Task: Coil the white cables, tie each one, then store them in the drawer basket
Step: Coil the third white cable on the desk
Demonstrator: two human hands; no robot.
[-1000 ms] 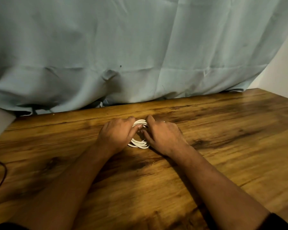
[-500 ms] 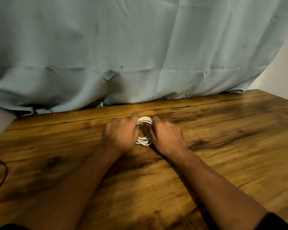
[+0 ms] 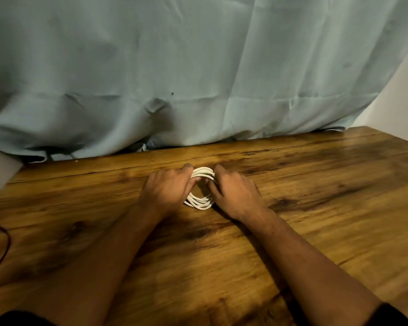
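A white cable [image 3: 200,201], wound into a small round coil of several loops, lies on the wooden table [image 3: 316,208] near its middle. My left hand [image 3: 167,191] grips the coil's left side, with the index finger over the top loops and the thumb inside the ring. My right hand [image 3: 233,191] grips the right side the same way. Both hands hide the coil's flanks; only its far and near arcs show. No tie, drawer or basket is in view.
A pale blue-grey curtain [image 3: 198,78] hangs along the table's far edge. A thin dark cord [image 3: 3,241] curves over the table at the left edge. A white wall [image 3: 400,100] stands at the far right.
Both hands and the coil have shifted slightly away from me and to the right, and the coil has been squeezed narrower between the hands.
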